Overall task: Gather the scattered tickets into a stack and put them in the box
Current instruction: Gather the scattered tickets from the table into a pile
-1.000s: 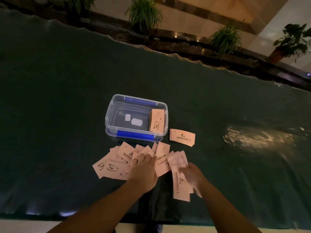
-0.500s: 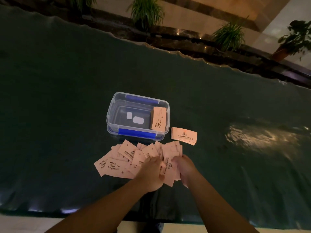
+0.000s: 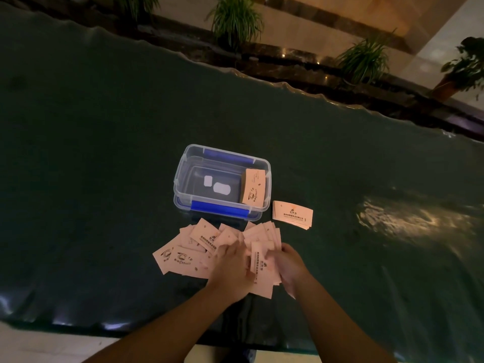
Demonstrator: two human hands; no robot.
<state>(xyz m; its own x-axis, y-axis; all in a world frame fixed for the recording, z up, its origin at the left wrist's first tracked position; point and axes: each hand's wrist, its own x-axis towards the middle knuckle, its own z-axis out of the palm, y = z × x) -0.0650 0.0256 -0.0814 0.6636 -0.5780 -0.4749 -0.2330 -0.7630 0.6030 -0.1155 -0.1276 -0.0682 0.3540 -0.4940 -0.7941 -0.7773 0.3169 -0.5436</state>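
Since the earlier frame both hands have drawn closer together, pulling the right-hand tickets into a tighter bundle. Left hand (image 3: 230, 268) lies palm-down on the loose pale pink paper tickets (image 3: 193, 247), fingers curled over them; whether it grips any cannot be told. Right hand (image 3: 289, 268) has its fingers closed round the edge of a gathered bunch of tickets (image 3: 262, 260), held between the two hands. Loose tickets fan out on the dark green worktop (image 3: 104, 179) just in front of the clear plastic box with blue latches (image 3: 180, 179). One ticket stack (image 3: 253, 187) stands inside the box against its right wall. A second flat stack (image 3: 292, 214) lies on the worktop just right of the box's near corner.
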